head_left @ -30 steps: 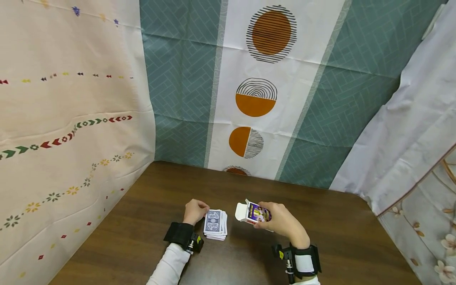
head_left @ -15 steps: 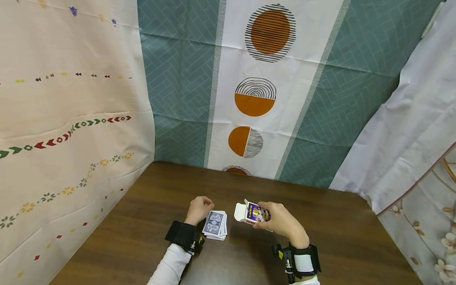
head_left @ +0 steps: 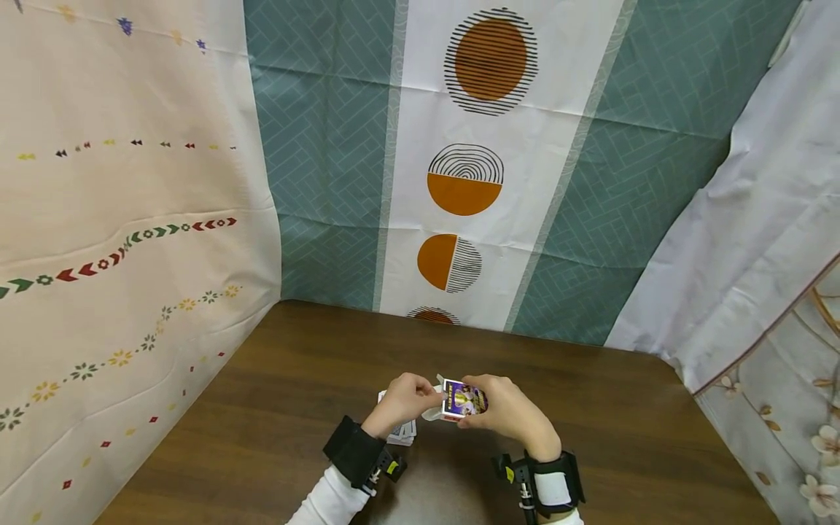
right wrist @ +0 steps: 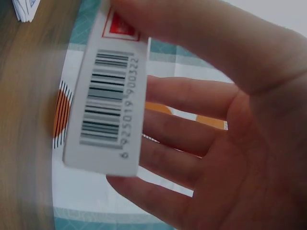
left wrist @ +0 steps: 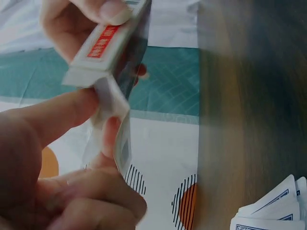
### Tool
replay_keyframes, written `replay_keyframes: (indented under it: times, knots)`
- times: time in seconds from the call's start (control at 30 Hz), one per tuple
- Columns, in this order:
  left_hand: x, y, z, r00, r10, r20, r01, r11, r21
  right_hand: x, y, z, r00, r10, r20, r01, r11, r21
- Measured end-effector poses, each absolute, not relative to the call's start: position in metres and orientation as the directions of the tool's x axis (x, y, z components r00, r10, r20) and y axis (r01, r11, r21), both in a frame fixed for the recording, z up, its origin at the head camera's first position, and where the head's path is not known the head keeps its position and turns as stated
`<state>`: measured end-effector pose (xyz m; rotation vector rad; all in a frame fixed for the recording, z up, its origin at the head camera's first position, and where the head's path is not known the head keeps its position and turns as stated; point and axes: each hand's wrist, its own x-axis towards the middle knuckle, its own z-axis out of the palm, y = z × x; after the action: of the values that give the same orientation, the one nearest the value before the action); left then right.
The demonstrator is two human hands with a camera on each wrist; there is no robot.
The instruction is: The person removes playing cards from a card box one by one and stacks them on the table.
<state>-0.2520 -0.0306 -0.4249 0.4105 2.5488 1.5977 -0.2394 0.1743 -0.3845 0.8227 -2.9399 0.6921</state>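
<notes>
My right hand (head_left: 510, 410) holds a purple-fronted playing card box (head_left: 462, 400) above the table, thumb along one edge and fingers on the opposite side. Its white narrow side with a barcode (right wrist: 105, 105) faces the right wrist camera. At the box's opened end is my left hand (head_left: 407, 399); in the left wrist view its thumb and a finger are on either side of the white end flap (left wrist: 122, 134). Beneath the left hand, partly covered by it, lies a loose stack of blue-backed playing cards (head_left: 402, 434). Part of that stack also shows in the left wrist view.
The brown wooden table (head_left: 315, 350) extends around both hands. A patterned teal and white cloth (head_left: 341, 219) hangs along its back edge. Pale cloths hang at the left (head_left: 144, 292) and right (head_left: 715, 255).
My left hand has left the card stack's edge and moved right to the box's flap, now covering part of the stack. The right hand with the box has shifted slightly left.
</notes>
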Motion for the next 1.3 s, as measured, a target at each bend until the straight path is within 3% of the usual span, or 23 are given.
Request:
replay_keyframes:
  times: [0.5, 0.9, 1.17, 1.3]
  knots:
    - [-0.263, -0.045, -0.428, -0.914, 0.406, -0.023, 0.104, 0.288, 0.952, -0.241, 0.179, -0.386, -0.866, -0.489, 0.108, -0.483, 0.760, -0.434]
    - [-0.276, -0.094, -0.424, -0.854, 0.515, -0.070, 0.015, 0.159, 0.987, -0.240, 0.184, -0.383, -0.899, -0.428, 0.097, -0.425, 0.793, -0.436]
    - [-0.295, -0.125, -0.446, -0.905, 0.418, -0.083, -0.001, 0.192, 0.981, -0.243, 0.185, -0.384, -0.895, -0.435, 0.102, -0.433, 0.786, -0.442]
    - [-0.301, -0.131, -0.465, -0.948, 0.293, -0.126, -0.040, 0.284, 0.958, -0.244, 0.186, -0.385, -0.888, -0.448, 0.101, -0.443, 0.778, -0.445]
